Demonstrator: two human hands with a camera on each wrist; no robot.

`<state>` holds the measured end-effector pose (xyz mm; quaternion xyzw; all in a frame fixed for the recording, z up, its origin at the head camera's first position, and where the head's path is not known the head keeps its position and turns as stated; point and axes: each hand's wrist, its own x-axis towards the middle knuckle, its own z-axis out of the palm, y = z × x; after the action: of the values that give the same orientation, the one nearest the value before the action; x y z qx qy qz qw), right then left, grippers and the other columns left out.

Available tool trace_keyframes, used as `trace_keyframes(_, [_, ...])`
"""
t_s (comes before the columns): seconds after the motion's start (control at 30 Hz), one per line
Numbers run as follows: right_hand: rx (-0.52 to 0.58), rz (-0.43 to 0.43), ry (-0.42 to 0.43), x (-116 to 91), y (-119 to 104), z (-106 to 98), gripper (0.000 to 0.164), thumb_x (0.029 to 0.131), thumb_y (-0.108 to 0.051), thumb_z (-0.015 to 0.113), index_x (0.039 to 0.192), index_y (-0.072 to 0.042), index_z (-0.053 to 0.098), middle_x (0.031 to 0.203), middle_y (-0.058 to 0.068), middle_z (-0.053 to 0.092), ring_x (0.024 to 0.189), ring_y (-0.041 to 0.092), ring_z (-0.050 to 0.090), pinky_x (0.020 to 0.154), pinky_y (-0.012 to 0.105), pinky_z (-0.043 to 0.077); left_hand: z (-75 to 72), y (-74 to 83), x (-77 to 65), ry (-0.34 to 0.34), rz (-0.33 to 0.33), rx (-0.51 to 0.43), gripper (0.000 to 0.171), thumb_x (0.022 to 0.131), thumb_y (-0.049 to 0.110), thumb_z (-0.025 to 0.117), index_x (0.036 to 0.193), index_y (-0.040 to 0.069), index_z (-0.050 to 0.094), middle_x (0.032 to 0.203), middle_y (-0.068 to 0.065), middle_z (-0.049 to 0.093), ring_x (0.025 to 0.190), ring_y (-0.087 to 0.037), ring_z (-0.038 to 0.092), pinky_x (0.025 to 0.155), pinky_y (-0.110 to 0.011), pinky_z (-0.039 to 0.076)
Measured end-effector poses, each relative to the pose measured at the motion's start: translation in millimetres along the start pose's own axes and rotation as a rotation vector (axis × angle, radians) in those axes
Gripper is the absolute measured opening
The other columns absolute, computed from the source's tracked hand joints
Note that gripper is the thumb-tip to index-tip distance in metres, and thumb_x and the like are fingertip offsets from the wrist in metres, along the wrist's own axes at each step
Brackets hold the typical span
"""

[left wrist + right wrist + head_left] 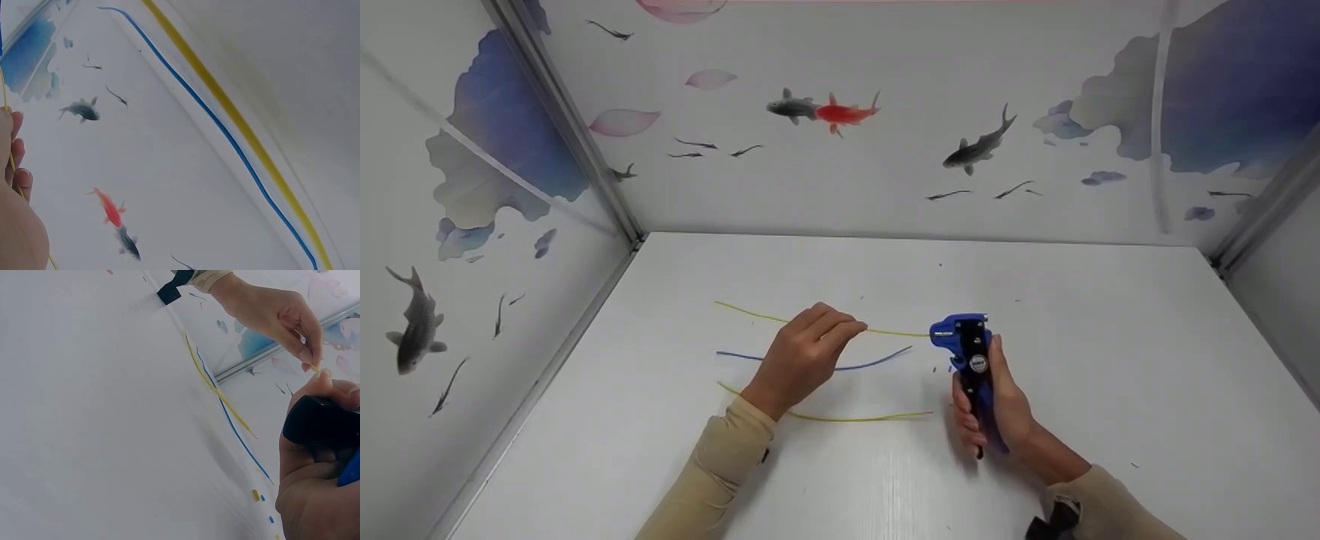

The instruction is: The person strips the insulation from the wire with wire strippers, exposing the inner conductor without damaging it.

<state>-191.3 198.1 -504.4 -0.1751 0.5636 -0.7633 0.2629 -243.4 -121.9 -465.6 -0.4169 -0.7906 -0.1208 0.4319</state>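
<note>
My left hand (802, 356) pinches a yellow wire (750, 311) between thumb and fingertips. That wire's right end meets the head of a blue and black wire stripper (975, 360); how deep it sits I cannot tell. My right hand (1009, 412) grips the stripper's handles, head pointing away from me. Beneath my left hand and forearm lie a blue wire (874, 364) and a second yellow wire (847, 420), both partly hidden. In the right wrist view, bare strands show at the ends of this yellow wire (233, 413) and the blue wire (242, 439).
Small yellow (256, 495) and blue (271, 519) bits of insulation lie on the white table (885, 480) near the stripper. Walls printed with fish enclose the table at the back (840, 187) and left (532, 300). Dark specks are scattered about the tabletop.
</note>
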Motion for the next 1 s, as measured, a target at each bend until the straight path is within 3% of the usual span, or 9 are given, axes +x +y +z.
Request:
trace_keyframes(0.4, [-0.023,-0.012,-0.001,-0.8,0.6,-1.1,0.087,0.106,-0.074,-0.005,0.077,-0.012,0.048,0.061,-0.007,0.050,0.045,0.010,0.049,0.044,0.031,0.054,-0.3,0.0,0.0,-0.007,-0.005,-0.002,0.010,0.102,0.009,0.076,0.112,0.010,0.079,0.104,0.000,0.077,0.095,-0.014,0.069,0.084,-0.023,0.061])
trace_keyframes(0.67, [-0.053,0.024,0.067,-1.4,0.7,-0.9,0.087,0.105,-0.077,-0.002,0.076,-0.013,0.049,0.058,-0.009,0.049,0.043,0.009,0.050,0.043,0.030,0.053,0.3,1.0,-0.5,-0.008,-0.008,0.008,0.013,0.100,0.007,0.079,0.112,0.010,0.079,0.103,0.000,0.078,0.094,-0.014,0.069,0.085,-0.023,0.061])
trace_keyframes(1.0, [-0.037,0.041,0.060,-1.6,0.6,-3.3,0.087,0.105,-0.078,-0.002,0.077,-0.016,0.052,0.059,-0.010,0.049,0.043,0.009,0.050,0.044,0.029,0.052,0.6,1.7,-0.4,-0.020,-0.008,0.012,0.012,0.102,0.008,0.077,0.113,0.010,0.080,0.103,0.000,0.078,0.094,-0.014,0.069,0.085,-0.023,0.062])
